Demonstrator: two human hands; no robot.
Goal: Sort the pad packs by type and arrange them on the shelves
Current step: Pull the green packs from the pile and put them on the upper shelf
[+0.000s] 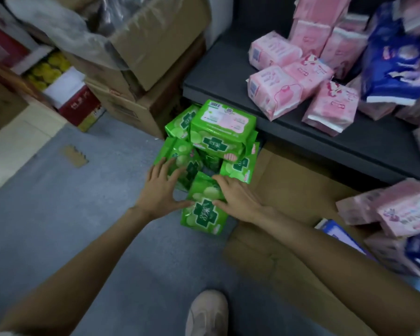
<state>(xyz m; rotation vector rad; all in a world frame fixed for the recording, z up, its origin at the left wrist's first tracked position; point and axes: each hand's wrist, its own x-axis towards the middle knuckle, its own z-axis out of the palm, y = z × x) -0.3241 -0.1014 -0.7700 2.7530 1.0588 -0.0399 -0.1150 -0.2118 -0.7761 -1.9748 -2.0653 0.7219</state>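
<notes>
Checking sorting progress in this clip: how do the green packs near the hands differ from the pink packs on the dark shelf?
The green packs sit piled on the floor beside the shelf; the pink packs already lie on it. Green ones carry a dark cross logo; pink ones show pale prints. Left hand and right hand touch green packs only. Both kinds are soft plastic-wrapped packs.

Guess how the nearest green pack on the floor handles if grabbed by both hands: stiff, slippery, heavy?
The nearest green pack looks soft: its wrapper is puffy and creased, so it will probably squash under the left hand and right hand. The glossy film may be slippery. Likely light for its size, and flat enough not to roll.
</notes>
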